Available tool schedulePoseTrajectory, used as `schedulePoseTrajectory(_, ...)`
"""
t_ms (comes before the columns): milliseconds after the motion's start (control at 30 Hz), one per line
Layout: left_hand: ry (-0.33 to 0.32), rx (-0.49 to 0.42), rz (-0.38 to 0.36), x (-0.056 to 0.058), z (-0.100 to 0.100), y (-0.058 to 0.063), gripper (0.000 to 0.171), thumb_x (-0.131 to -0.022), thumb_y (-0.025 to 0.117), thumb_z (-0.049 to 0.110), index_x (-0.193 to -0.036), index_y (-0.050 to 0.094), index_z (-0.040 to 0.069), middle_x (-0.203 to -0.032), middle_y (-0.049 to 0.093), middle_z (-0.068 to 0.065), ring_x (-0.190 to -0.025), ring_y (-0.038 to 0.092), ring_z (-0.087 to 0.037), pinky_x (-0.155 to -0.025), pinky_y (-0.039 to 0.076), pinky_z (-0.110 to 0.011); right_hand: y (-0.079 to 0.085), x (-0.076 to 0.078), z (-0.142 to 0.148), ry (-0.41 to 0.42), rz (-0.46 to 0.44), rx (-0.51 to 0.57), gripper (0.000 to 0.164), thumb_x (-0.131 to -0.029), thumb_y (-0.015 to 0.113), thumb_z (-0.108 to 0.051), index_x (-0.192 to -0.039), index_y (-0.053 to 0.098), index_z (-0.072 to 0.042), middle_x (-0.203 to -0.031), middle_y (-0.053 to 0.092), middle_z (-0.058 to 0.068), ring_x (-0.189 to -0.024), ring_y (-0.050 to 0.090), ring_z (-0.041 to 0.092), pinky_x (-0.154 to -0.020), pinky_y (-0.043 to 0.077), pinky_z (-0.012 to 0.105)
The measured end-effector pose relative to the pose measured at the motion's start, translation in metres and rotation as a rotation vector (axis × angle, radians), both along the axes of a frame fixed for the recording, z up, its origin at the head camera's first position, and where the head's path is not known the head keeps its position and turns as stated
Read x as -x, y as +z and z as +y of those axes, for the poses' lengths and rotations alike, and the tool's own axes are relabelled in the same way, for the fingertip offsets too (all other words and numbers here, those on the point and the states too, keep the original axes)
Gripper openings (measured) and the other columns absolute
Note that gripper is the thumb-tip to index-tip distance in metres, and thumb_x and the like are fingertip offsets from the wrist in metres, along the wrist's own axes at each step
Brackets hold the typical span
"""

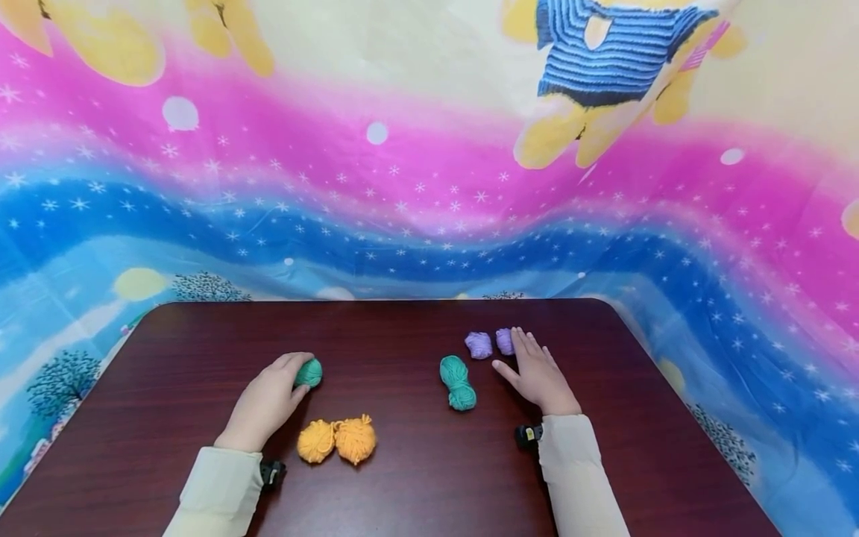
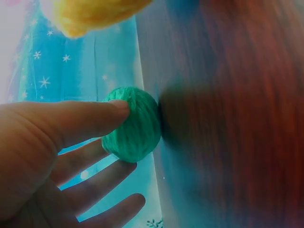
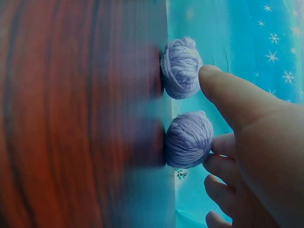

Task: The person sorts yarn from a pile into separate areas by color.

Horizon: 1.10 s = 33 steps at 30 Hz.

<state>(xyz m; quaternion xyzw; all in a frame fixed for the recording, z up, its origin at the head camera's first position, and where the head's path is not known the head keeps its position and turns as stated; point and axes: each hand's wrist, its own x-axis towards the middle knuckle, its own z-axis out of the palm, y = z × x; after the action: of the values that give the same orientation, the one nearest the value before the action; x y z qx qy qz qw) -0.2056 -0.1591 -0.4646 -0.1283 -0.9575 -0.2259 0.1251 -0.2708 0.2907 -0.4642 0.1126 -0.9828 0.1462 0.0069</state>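
Observation:
My left hand pinches a green ball of yarn on the left half of the table. In the left wrist view the thumb lies across its near side, with fingers behind it. Two orange balls of yarn sit side by side to the right of that wrist. My right hand reaches flat over the table, its fingertips at the right one of two purple balls of yarn. The thumb is spread away. The other purple ball lies just left. Green yarn in two joined lumps rests left of the right thumb.
The dark brown wooden table ends at the back against a patterned cloth in pink and blue, which also hangs along both sides. A black wrist camera is strapped to the left wrist, another to the right.

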Motion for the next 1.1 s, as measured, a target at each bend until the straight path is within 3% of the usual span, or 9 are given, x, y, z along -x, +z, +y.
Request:
schedulePoseTrajectory(167,0.008,-0.037,-0.088,0.000,0.000,0.001,0.054,-0.088,0.078,0.003,-0.136,0.056,-0.005,-0.134,0.057,-0.029,-0.116,0.061,-0.045,-0.093,0.052,-0.059,0.001,0.000,-0.001,0.003,0.001,0.002,0.083,-0.103,0.056,-0.044,-0.159,0.020,0.005,-0.164,0.021,0.026,-0.152,0.017,0.045,-0.121,0.015,0.061)
schedulePoseTrajectory(500,-0.012,-0.124,-0.194,0.004,-0.001,0.003,0.051,-0.091,0.075,0.008,-0.137,0.056,-0.003,-0.134,0.056,-0.030,-0.116,0.059,-0.046,-0.093,0.051,-0.061,0.000,0.000,0.001,0.003,0.001,0.003,0.083,-0.103,0.057,-0.044,-0.159,0.021,0.004,-0.164,0.021,0.026,-0.152,0.018,0.044,-0.121,0.016,0.060)
schedulePoseTrajectory(867,-0.063,-0.359,-0.210,0.004,0.006,0.010,0.048,-0.093,0.075,0.013,-0.137,0.057,0.003,-0.133,0.057,-0.026,-0.112,0.065,-0.042,-0.090,0.057,-0.050,0.000,-0.001,0.002,0.007,0.008,0.010,0.083,-0.103,0.057,-0.043,-0.159,0.020,0.005,-0.164,0.021,0.026,-0.151,0.019,0.045,-0.121,0.017,0.060)
schedulePoseTrajectory(1100,-0.087,-0.430,-0.215,0.001,0.014,0.013,0.049,-0.093,0.076,0.013,-0.137,0.058,0.006,-0.134,0.058,-0.023,-0.117,0.064,-0.041,-0.093,0.055,-0.051,0.002,-0.001,0.001,0.016,0.001,0.008,0.083,-0.102,0.059,-0.042,-0.159,0.020,0.006,-0.164,0.022,0.027,-0.151,0.019,0.045,-0.121,0.018,0.059)
